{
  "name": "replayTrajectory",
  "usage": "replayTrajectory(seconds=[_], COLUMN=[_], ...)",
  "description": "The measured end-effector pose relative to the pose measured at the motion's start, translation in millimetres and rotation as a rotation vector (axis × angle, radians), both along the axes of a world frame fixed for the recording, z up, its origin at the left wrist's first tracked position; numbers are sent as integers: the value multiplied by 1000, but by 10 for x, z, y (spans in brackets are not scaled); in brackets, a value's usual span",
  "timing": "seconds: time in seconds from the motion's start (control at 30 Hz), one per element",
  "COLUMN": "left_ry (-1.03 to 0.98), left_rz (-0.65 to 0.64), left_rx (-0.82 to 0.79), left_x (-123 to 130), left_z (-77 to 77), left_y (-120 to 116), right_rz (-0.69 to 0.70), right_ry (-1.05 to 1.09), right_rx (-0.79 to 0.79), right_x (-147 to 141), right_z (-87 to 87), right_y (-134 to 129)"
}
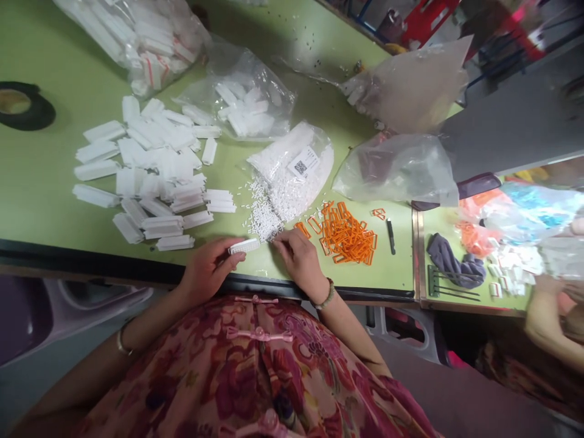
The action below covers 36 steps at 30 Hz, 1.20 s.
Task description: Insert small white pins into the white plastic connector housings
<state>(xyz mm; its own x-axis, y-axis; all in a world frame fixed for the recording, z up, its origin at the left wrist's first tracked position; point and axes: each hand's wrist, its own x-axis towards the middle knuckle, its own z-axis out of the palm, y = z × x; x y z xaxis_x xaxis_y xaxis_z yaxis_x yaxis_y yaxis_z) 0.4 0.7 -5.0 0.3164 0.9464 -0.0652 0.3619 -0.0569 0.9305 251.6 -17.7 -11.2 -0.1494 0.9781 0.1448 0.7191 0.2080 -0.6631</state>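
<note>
My left hand [210,267] holds a white plastic piece [244,246] between thumb and fingers, near the table's front edge. My right hand [298,258] has its fingertips pinched at the edge of a pile of small white pegs [265,220]; whatever is between them is too small to name. Behind the pegs lies a clear bag of pegs with a printed label [298,167]. Many white plastic pieces [155,173] are heaped to the left. Right of my right hand is a pile of orange rectangular frames [349,236].
Bags of white pieces [150,42] stand at the back left, beside a black tape roll [27,106]. Further right lie clear bags [396,167] and a small dark tool [390,236]. Another person's arm [547,313] rests at the adjoining table, far right.
</note>
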Motion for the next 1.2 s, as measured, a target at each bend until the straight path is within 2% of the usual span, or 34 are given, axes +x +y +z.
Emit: replayTrajectory(seconds=[0.1,0.2,0.37,0.57,0.67,0.77,0.93,1.0,1.07,1.13,1.2], left_ry=[58,123,162,180,199,182,121,105,90,71,45], left_rz=[-32,-54,-61,-81,-116,-158,-220,-191,-108,-18,26], left_rx=[62,130,265,386,370,335,180,107,36,-5,-17], left_x=[11,10,6,-5,-26,-51,-77,-89,-103,-108,-99], left_z=[-22,-60,-143,-190,-173,-137,-47,-14,9,22,30], left_y=[6,-5,-42,-71,-71,-64,-60,-71,-89,-106,-114], right_rz=[4,20,3,-1,-17,-35,-6,2,-32,-68,-40], right_ry=[223,325,267,193,202,318,415,412,335,181,10], right_rx=[-16,15,49,54,21,-91,-215,-197,-116,-12,36], right_x=[-117,-252,-347,-350,-353,-349,-284,-217,-142,-93,-92], right_z=[94,111,75,137,135,79,7,15,24,18,-3], right_y=[-71,-92,-83,-103,-109,-126,-183,-187,-169,-137,-103])
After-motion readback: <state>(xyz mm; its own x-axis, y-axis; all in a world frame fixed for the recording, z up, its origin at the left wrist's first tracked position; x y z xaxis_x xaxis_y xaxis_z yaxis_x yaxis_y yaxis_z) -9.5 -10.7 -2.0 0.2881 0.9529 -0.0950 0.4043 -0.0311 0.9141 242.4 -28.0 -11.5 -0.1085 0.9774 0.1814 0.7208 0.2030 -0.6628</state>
